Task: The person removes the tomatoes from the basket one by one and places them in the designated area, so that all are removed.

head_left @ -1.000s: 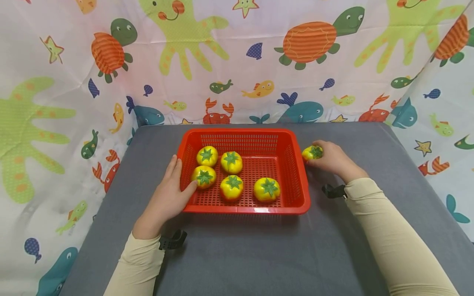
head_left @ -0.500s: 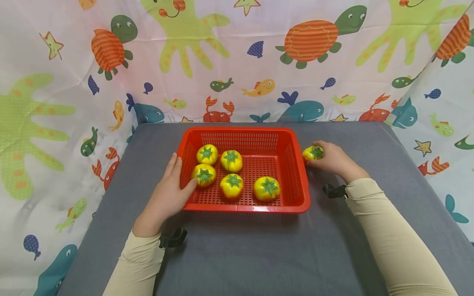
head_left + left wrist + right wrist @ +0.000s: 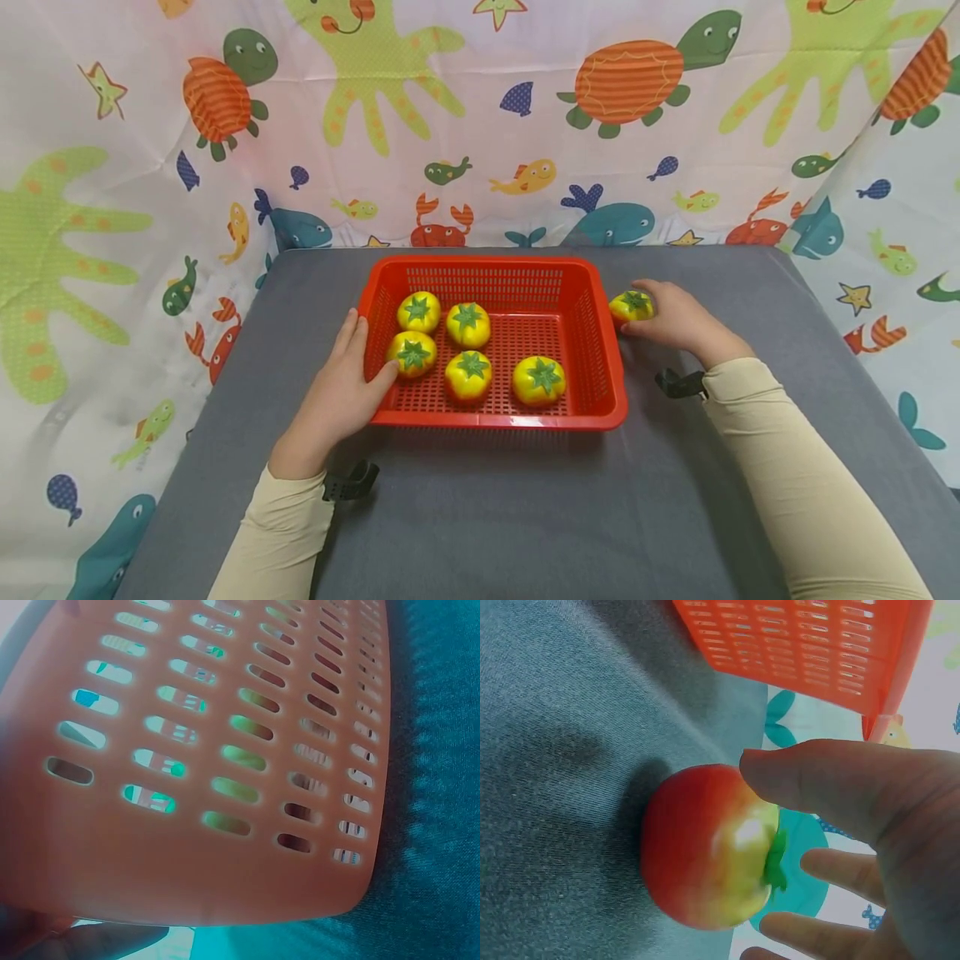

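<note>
Several yellow-and-red toy tomatoes with green star-shaped tops, one of them a tomato (image 3: 539, 381) at the front right, sit in a red plastic basket (image 3: 498, 422). My left hand (image 3: 330, 400) holds the basket's left wall, thumb over the rim and fingers along the outside. The basket's slotted wall (image 3: 187, 862) fills the left wrist view. Outside the basket, beside its right wall, another toy tomato (image 3: 709, 847) rests on the grey cloth. My right hand (image 3: 678, 321) is spread loosely beside it, its thumb close to the tomato; whether they touch I cannot tell.
The grey cloth-covered table (image 3: 487, 517) extends around the basket. A curtain (image 3: 480, 108) printed with sea animals stands behind and on both sides. A dark band (image 3: 350, 483) is on the left wrist, another band (image 3: 679, 384) on the right.
My right hand has loosened and eased slightly to the right of the outside tomato. My left hand, the basket and the tomatoes inside stay in place.
</note>
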{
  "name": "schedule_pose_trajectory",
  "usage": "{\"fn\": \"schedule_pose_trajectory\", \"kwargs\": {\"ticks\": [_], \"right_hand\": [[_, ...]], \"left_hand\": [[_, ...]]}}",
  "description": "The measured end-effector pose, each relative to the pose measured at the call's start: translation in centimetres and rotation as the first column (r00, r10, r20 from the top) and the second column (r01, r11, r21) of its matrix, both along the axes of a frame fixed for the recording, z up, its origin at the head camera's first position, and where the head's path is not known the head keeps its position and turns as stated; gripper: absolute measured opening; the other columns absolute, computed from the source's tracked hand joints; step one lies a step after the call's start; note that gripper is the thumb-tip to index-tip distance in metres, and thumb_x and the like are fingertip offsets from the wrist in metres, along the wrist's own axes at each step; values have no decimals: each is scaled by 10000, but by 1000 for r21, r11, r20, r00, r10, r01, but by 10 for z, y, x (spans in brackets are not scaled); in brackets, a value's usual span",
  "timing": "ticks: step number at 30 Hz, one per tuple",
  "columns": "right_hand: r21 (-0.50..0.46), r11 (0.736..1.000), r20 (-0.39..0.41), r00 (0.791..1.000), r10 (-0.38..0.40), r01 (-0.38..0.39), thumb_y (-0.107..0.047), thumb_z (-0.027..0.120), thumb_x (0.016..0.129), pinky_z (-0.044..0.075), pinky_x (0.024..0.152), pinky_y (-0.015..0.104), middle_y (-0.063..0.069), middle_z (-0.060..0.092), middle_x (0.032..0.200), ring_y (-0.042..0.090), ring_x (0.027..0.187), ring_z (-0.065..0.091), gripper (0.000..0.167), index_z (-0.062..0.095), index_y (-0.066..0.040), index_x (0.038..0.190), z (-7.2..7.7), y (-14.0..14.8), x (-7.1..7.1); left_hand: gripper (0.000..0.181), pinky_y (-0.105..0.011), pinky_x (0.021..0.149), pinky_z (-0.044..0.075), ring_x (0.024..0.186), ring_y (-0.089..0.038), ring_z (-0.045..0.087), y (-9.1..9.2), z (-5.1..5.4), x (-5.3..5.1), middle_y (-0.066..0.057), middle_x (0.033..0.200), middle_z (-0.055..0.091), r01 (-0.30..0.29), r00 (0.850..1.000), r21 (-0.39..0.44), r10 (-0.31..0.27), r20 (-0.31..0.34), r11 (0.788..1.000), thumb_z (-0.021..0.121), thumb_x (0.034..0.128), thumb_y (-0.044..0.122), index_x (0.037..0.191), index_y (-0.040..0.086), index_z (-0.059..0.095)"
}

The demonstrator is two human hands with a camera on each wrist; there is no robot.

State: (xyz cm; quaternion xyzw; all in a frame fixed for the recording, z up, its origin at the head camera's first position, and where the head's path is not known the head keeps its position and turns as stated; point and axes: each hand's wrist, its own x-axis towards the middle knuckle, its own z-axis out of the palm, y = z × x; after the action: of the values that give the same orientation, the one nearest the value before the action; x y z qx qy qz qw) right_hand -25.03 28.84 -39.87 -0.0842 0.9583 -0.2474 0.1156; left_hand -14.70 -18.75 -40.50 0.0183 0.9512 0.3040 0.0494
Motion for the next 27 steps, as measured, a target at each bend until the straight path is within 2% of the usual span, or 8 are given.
{"fn": "schedule_pose_trajectory", "kwargs": {"ticks": [6,12,27], "right_hand": [[16,1000,-16,1000,9,-9,-281,751,925,401,1087,720,351,475,1479,512,1314,467,797,398,66,1549,6,-1,1],[18,1000,-65,998,26,-25,-249,695,957,348,1132,720,343,438,1534,517,1393,411,718,417,74,1536,15,-7,3],[-5,1000,-89,996,26,-26,-301,681,972,368,1125,716,261,422,1591,463,1452,384,702,430,-21,1566,44,-29,16]], "left_hand": [[940,-662,1051,457,1538,-475,297,0,0,0,-89,1776,-64,2,1000,-19,-2,-1,1000,601,1008,406,1689,58,55],[925,-671,1074,434,1532,-479,310,0,-1,0,-105,1775,-48,3,1000,-26,-3,-12,1000,588,1014,406,1686,45,66],[915,-675,1080,425,1540,-474,296,1,1,1,-107,1775,-41,4,1000,-33,-4,-8,999,584,1019,396,1687,50,64]]}}
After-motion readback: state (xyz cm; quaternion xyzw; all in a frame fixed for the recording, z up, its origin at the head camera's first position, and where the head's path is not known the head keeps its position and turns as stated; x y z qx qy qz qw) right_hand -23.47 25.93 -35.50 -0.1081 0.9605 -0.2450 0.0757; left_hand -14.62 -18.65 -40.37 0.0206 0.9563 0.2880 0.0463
